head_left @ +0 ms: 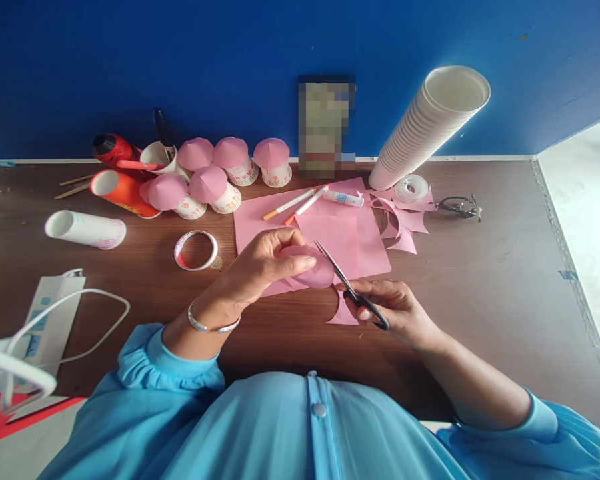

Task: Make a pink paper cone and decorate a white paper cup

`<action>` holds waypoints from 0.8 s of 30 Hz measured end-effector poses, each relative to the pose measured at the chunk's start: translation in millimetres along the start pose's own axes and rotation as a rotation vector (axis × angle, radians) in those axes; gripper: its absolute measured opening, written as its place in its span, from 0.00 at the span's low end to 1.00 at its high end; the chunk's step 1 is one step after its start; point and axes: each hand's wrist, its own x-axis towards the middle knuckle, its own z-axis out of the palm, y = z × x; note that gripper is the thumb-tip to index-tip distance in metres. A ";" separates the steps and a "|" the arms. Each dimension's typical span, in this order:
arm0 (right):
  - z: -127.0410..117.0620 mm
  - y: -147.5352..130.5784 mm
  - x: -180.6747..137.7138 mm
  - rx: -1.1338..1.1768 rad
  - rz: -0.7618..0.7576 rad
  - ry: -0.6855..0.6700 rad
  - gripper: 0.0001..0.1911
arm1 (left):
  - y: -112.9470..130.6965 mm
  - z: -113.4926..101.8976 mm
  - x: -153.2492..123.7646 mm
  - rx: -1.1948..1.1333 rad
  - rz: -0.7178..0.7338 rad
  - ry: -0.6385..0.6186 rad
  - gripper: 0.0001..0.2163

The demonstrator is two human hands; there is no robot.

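My left hand (267, 260) is closed in a pinch on a round piece of pink paper (316, 270), held just above the brown table (480, 280). My right hand (395, 308) grips black-handled scissors (353, 288), whose blades point up and left against the edge of that pink piece. A small pink offcut (343, 315) lies under the scissors. Flat pink paper sheets (353, 233) lie behind both hands.
Several paper cups with pink domed tops (215, 177) stand at the back left, beside an orange cup (123, 192) and a lying white cup (85, 229). A tape ring (196, 250), markers (300, 203), a glue tube (344, 198), a leaning cup stack (430, 123), clear tape (413, 188), pink scraps (405, 223).
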 end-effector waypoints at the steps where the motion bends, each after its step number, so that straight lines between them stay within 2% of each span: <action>1: -0.8 -0.2 0.1 -0.006 -0.012 0.008 0.23 | 0.7 -0.8 0.1 0.018 0.006 -0.001 0.16; 6: -12.7 -4.9 0.6 -0.205 -0.145 0.037 0.25 | 1.7 -6.6 1.1 0.163 0.023 -0.060 0.15; 10: -25.4 -9.4 1.0 -0.467 -0.312 -0.058 0.22 | 2.4 -9.0 1.5 0.317 -0.022 -0.224 0.11; 13: -29.9 -12.0 -0.1 -0.603 -0.393 -0.115 0.21 | 3.5 -8.3 1.4 0.396 -0.056 -0.295 0.10; 19: -27.5 -14.7 -5.2 -0.733 -0.368 -0.143 0.19 | 3.1 -8.0 1.9 0.463 -0.036 -0.322 0.08; 24: -24.3 -12.6 -6.6 -0.745 -0.353 -0.148 0.19 | 2.0 -7.6 1.8 0.468 -0.036 -0.328 0.09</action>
